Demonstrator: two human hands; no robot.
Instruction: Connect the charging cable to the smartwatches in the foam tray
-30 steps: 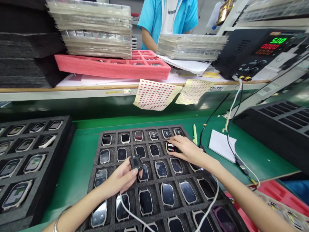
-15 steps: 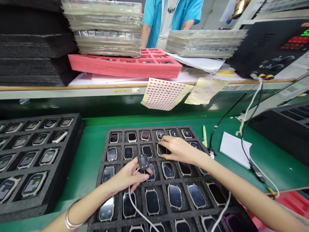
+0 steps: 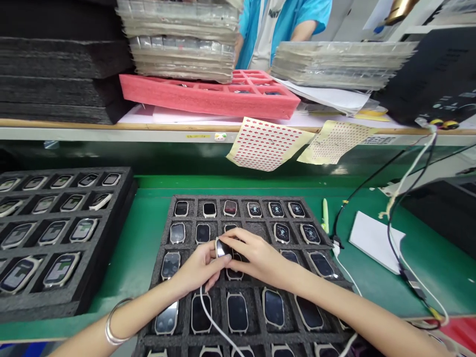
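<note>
The held watch lies between the left hand and right hand, both clamped on it above the foam tray, long axis partly finger-hidden.

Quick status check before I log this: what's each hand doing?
Left hand: closed, holding a watch.
Right hand: closed on the same watch.
</note>
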